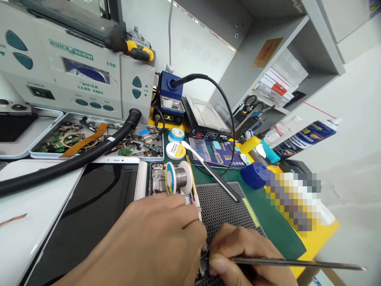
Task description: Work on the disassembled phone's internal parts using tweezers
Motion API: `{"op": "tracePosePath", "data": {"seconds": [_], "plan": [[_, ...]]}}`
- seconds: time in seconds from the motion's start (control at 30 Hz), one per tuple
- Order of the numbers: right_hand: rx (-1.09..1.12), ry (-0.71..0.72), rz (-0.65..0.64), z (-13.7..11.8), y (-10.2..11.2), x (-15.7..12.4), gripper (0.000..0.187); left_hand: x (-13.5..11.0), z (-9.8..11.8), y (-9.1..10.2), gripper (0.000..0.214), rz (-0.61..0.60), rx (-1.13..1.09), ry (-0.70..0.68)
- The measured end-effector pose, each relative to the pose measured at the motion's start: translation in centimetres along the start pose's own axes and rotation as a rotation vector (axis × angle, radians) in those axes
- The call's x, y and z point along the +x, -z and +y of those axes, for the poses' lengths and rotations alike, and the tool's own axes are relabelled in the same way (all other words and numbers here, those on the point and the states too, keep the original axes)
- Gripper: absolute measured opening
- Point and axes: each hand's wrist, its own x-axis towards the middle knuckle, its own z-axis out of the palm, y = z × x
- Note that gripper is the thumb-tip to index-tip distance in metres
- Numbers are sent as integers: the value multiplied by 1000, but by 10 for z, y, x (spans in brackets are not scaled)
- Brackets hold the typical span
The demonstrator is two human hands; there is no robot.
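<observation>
My left hand (166,238) is in front of me with its back to the camera and its fingers curled down. Its fingertips are hidden, so what they hold cannot be seen. Close on its right, my right hand (247,254) pinches a slim metal tool (297,263), whose long shaft sticks out to the right. Between the hands shows a small strip of an opened device (203,273), mostly covered by them. Just beyond my left knuckles, a spool of solder wire (182,177) stands over an opened phone (156,171) with bare inner parts.
A black-and-white brush (214,174) lies across the perforated mat (226,214). At left is a large dark-screened phone or tablet (98,202). Behind stand a tray of circuit boards (98,159), a hot-air station (86,79) with a black hose (89,155), and round tins (175,151).
</observation>
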Motion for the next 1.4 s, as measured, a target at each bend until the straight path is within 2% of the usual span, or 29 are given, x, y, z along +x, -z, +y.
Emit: {"op": "tracePosePath", "data": {"seconds": [0.23, 0.4, 0.53, 0.67, 0.8, 0.87, 1.0, 1.1, 1.3, 1.4], "plan": [[23, -10, 13, -3, 2, 4, 19, 2, 4, 3, 22, -75, 19, -9], [4, 1, 1, -3, 0, 4, 21, 8, 15, 14, 20, -141, 79, 117], [-8, -6, 14, -5, 2, 3, 21, 19, 18, 20, 14, -177, 91, 117], [-9, 14, 19, -3, 2, 3, 22, 26, 14, 16, 16, -184, 85, 120], [13, 8, 13, -3, 1, 4, 22, 20, 10, 10, 18, -200, 72, 113], [12, 11, 18, -3, 0, 3, 20, 14, 9, 8, 19, -184, 61, 80], [-24, 20, 18, -3, 0, 3, 20, 6, 8, 8, 21, -162, 59, 109], [-48, 43, 23, -2, 0, 4, 18, 4, 6, 7, 20, -116, 35, 45], [-124, 58, 13, -5, -2, 5, 20, 2, 9, 6, 22, -141, 48, 100], [-136, 38, 8, -8, -1, 4, 20, 1, 7, 4, 24, -115, 29, 43]]}}
